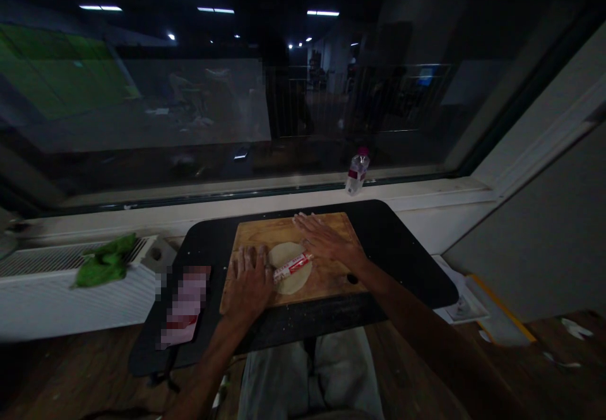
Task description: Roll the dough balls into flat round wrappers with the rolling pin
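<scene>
A rolling pin (292, 266) in a red-and-white wrapper lies slantwise across a flat round sheet of dough (299, 285). Under the dough is a wooden cutting board (265, 230). My left hand (250, 280) lies palm down at the pin's left end, its floury fingers stretched out over the board. At the other end, higher on the board, my right hand (327, 238) is open too, fingers extended and dusted with flour. Both palms hide the ends of the pin.
The board rests on a black table (402, 262). A pixelated pink-and-red packet (186, 306) lies at its left. A plastic bottle (357, 172) stands on the windowsill (426, 194). A green cloth (106, 261) drapes over the radiator (118, 294). Papers (466, 300) are at the right.
</scene>
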Demonstrator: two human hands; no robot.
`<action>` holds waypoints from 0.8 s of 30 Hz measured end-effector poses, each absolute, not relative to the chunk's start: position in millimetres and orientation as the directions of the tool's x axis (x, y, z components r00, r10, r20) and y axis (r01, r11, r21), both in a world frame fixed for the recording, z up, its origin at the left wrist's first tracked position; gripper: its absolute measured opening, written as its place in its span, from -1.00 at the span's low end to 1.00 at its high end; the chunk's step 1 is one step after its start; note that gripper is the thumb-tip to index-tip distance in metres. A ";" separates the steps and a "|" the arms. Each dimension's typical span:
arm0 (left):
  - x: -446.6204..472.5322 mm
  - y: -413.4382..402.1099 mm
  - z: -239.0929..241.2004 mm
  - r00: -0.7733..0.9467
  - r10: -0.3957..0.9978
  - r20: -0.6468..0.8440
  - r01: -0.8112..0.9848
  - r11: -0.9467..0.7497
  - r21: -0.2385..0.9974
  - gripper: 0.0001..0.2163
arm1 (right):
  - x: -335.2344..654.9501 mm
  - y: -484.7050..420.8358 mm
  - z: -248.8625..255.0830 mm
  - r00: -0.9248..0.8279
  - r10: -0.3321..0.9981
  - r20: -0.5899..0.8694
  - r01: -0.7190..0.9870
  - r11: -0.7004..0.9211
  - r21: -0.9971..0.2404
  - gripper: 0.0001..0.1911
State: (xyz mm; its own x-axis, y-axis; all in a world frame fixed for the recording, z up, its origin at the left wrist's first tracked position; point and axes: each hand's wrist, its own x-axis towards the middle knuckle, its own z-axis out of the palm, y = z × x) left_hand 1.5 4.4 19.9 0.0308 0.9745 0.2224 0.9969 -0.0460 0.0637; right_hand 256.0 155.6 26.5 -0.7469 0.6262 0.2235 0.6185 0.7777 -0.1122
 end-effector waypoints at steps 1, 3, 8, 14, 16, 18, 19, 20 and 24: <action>5.6 -1.4 17.6 0.004 0.970 0.242 0.998 -0.020 0.064 -0.40 | 257.0 152.4 26.7 -0.752 0.615 0.236 0.608 0.786 -0.110 -0.27; 12.3 -11.2 14.2 -0.028 0.961 0.277 0.997 0.007 0.075 -0.38 | 260.6 142.9 27.8 -0.749 0.604 0.272 0.601 0.792 -0.104 -0.29; 22.5 -25.3 10.3 -0.019 0.956 0.293 0.991 -0.020 0.130 -0.35 | 270.8 120.0 30.0 -0.719 0.601 0.350 0.612 0.785 -0.091 -0.31; 38.9 -41.7 12.2 -0.033 0.951 0.307 0.983 -0.024 0.180 -0.39 | 278.5 101.2 28.7 -0.701 0.641 0.313 0.655 0.752 -0.075 -0.34; 45.5 -47.9 13.6 -0.034 0.945 0.325 0.980 -0.033 0.197 -0.39 | 280.4 93.4 29.8 -0.673 0.669 0.315 0.683 0.726 -0.081 -0.35; 51.4 -53.8 14.6 -0.032 0.938 0.344 0.976 -0.044 0.211 -0.38 | 282.4 85.0 31.5 -0.648 0.698 0.305 0.713 0.697 -0.079 -0.35; 54.0 -56.7 14.8 -0.032 0.937 0.349 0.975 -0.048 0.217 -0.38 | 283.6 80.6 32.3 -0.639 0.710 0.295 0.726 0.684 -0.073 -0.36; 56.4 -59.5 14.7 -0.030 0.936 0.350 0.974 -0.051 0.222 -0.37 | 285.1 76.1 33.0 -0.631 0.721 0.288 0.738 0.672 -0.066 -0.36; 64.0 -71.1 12.1 -0.006 0.933 0.361 0.972 -0.080 0.222 -0.36 | 293.8 57.3 33.0 -0.607 0.739 0.294 0.762 0.646 -0.052 -0.38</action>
